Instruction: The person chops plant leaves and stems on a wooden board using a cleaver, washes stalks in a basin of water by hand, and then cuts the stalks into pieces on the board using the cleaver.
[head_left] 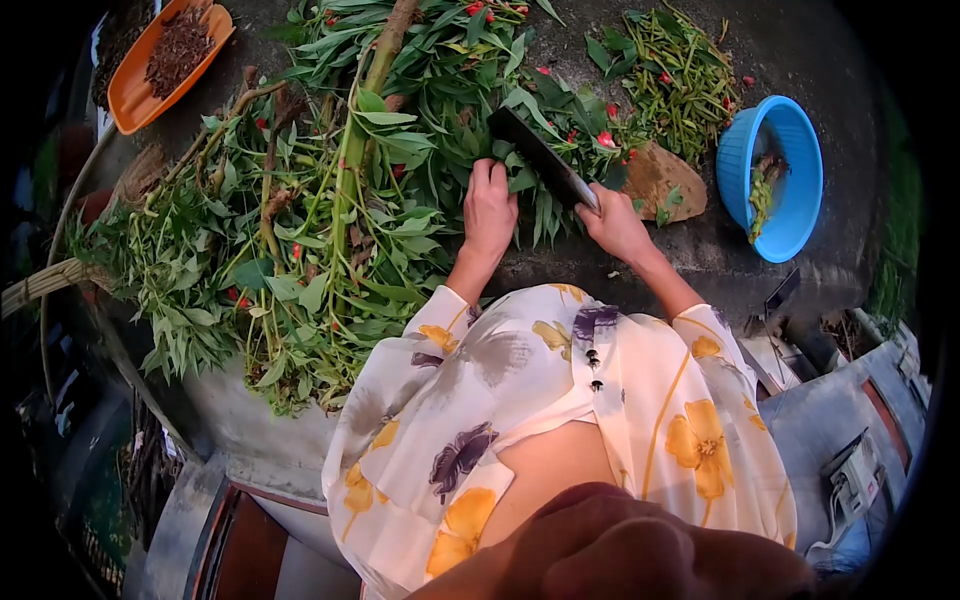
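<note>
My right hand (pixel 614 224) is wrapped round the handle of a broad, dark-bladed knife (pixel 540 157). Its blade points up and left over green leaves. Beside the blade, my left hand (pixel 489 207) is closed at the edge of a heap of leafy plants (pixel 440 170), its fingertips sunk among leafy stems that are partly hidden. Right of the knife lies a flat brown stone or wooden block (pixel 664 183) with a few leaf scraps on it. Behind that block is a pile of short cut green stems (pixel 685 75) with red petals.
A blue plastic basin (pixel 735 165) with some plant scraps stands tilted at the right. At the upper left is an orange scoop (pixel 125 95) of brown shreds. A thick stem (pixel 362 125) crosses the heap. The concrete slab's front edge (pixel 600 275) runs before my body.
</note>
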